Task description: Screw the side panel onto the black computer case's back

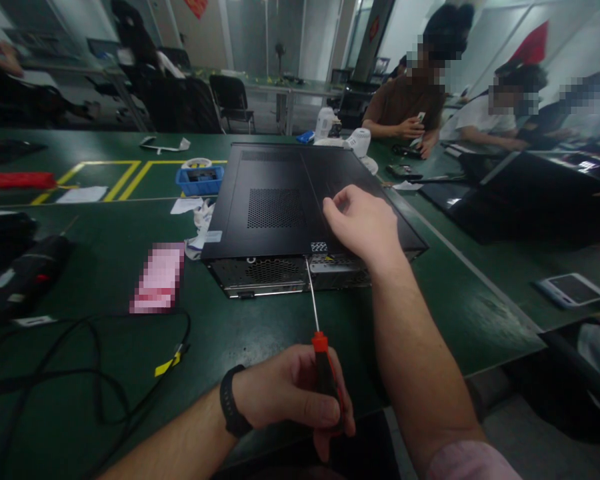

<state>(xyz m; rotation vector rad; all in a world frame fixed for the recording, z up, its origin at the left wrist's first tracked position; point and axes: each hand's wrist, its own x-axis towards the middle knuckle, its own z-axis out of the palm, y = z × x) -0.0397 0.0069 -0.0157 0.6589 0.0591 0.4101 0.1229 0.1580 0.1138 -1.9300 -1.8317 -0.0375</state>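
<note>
A black desktop computer case (275, 175) lies flat on the green table, its rear side facing me. My left hand (300, 393), with a black band on the wrist, is closed around the red and black handle of a screwdriver (321, 353). The long thin shaft points away from me, and its tip meets the case's rear edge near the middle. My right hand (363, 220) rests on the top of the case, right of the vented patch. Its fingers are curled, and whatever they may hold is hidden.
Left of the case are a blue bin (200, 180), a pink pixelated item (159, 277) and black cables (97, 373). A black cordless tool (27, 273) lies far left. On the right are a phone-like device (573, 290) and a black panel (520, 193). Other people sit beyond.
</note>
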